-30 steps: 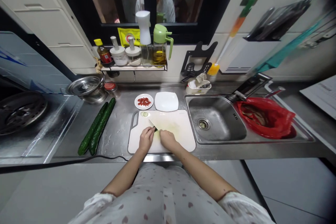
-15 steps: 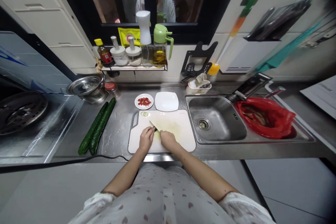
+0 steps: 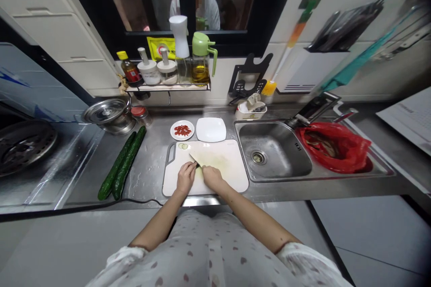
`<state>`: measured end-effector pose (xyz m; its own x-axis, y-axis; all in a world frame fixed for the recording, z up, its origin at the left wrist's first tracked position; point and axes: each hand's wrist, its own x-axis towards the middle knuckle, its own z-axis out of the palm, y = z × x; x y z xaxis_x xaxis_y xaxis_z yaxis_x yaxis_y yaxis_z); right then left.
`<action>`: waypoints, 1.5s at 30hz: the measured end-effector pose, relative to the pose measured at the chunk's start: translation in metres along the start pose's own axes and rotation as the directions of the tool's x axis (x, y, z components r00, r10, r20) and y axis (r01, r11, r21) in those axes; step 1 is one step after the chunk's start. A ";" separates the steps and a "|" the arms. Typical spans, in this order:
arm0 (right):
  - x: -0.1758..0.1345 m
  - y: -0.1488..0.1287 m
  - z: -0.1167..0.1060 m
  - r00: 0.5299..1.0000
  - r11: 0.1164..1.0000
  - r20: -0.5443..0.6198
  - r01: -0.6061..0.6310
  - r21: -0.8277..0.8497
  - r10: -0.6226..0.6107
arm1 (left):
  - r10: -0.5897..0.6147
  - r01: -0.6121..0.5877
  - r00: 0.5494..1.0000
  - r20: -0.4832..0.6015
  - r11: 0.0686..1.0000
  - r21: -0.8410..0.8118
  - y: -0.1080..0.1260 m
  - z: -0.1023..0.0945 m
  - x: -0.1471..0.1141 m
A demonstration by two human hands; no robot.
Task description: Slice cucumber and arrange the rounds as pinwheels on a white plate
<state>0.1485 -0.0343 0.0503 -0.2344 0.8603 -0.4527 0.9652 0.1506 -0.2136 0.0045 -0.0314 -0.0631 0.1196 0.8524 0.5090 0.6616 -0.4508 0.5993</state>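
My right hand [image 3: 212, 177] is closed round the handle of a kitchen knife [image 3: 194, 158], its blade pointing up and left over the white cutting board [image 3: 232, 161]. Close beside the blade, the fingers of my left hand [image 3: 186, 176] are bent together on a small dark green cucumber piece [image 3: 197, 165], mostly hidden by the hand and knife. Two thin cucumber slices [image 3: 182, 146] lie near the board's upper left corner. Pale green wet stains mark the board's middle.
Two whole cucumbers [image 3: 123, 163] lie on the steel counter at left, near a lidded pot [image 3: 111, 116]. Behind the board are a small plate of chopped red pieces [image 3: 182, 130] and a white plate [image 3: 211, 129]. A sink [image 3: 276, 154] and red bag [image 3: 336, 148] are at right.
The whole view has shifted slightly. Both hands keep nearly the same place on the board, with the knife still beside the left fingers.
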 end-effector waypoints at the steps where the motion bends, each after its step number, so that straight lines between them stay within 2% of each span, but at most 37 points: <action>1: 0.000 0.000 0.000 1.000 1.000 -0.004 0.000 -0.001 0.000 | 0.000 0.000 1.000 -0.001 1.000 -0.001 0.000 0.000 0.000; 14: 0.003 0.000 0.007 0.999 1.000 -0.021 -0.026 0.000 0.026 | 0.004 -0.004 1.000 -0.012 1.000 -0.008 0.001 0.000 0.000; 26: -0.016 0.012 0.011 0.999 0.999 0.026 -0.048 -0.008 0.048 | -0.016 0.016 1.000 0.015 1.000 0.000 0.002 0.001 0.000; 34: -0.006 0.009 0.013 0.999 1.000 -0.028 -0.023 -0.004 0.023 | -0.013 0.013 1.000 0.009 1.000 -0.005 0.001 0.004 -0.001; 45: 0.006 0.005 0.003 0.999 0.999 -0.001 -0.041 0.009 0.041 | -0.013 0.013 1.000 0.006 1.000 -0.019 0.003 0.003 0.000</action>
<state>0.1517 -0.0300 0.0434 -0.1943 0.8665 -0.4598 0.9730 0.1107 -0.2026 0.0085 -0.0318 -0.0630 0.1156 0.8595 0.4979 0.6486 -0.4449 0.6175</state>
